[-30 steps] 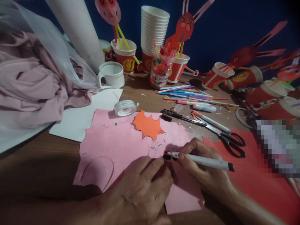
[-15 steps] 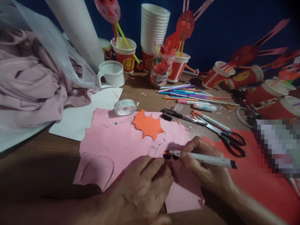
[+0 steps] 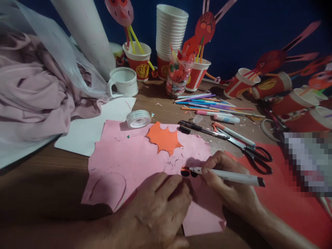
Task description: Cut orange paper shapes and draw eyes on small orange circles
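Observation:
My right hand (image 3: 225, 180) grips a white marker (image 3: 233, 176) between thumb and fingers. Its tip touches a small orange-and-black paper piece (image 3: 185, 171) lying on pink paper (image 3: 116, 152). Close by on the left, my left hand (image 3: 160, 204) rests on the pink paper, back upward, fingers bent and a little apart; its fingertips are mostly hidden. Just beyond both hands lies a spiky orange paper cutout (image 3: 164, 139). A curved outline is drawn on the pink paper left of my left hand.
Scissors (image 3: 249, 150), a black pen (image 3: 202, 128) and colored sticks (image 3: 204, 102) lie beyond my right hand. A tape roll (image 3: 138, 119), mug (image 3: 123, 83) and stacked paper cups (image 3: 171, 31) stand behind. Red paper (image 3: 287, 193) is at right, pink cloth (image 3: 44, 76) at left.
The marker has shifted slightly to the right, its tip moving a little across the small orange-and-black piece. My left hand has hardly moved.

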Tool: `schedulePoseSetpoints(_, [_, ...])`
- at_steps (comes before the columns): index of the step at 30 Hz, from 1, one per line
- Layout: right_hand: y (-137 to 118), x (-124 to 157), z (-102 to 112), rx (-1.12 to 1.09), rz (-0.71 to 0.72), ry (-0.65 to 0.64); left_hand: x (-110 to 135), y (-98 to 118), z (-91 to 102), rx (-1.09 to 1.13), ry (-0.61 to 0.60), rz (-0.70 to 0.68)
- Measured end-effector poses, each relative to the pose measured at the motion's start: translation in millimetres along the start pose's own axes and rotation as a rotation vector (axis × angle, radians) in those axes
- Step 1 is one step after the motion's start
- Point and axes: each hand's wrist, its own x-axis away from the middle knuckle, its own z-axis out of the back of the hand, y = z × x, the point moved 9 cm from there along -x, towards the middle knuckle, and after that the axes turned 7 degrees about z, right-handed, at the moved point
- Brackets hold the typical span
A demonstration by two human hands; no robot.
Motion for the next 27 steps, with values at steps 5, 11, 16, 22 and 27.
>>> schedulePoseSetpoints(5, [-3.9,-1.3,0.5,-0.021,0.034,0.001,0.9,-0.1,-1.5,-0.019,0.014,0.026])
schedulePoseSetpoints(11, [-2.5,-1.0,-0.1,-0.043,0.012,0.008,1.1,1.8,-2.6,-0.009,0.0,0.044])
schedulePoseSetpoints(16, [1.1,1.1,1.5,-0.137,0.007,0.002,1.5,-1.3,-5.5,0.0,-0.034,0.081])
schedulePoseSetpoints(22, [4.5,4.5,4.6,-0.187,-0.003,0.051,2.3,0.4,-5.3,0.001,-0.017,0.057])
schedulePoseSetpoints(27, [1.8,5.5,-2.7,-0.106,-0.008,0.009,2.8,0.3,-4.1,0.006,0.018,0.084])
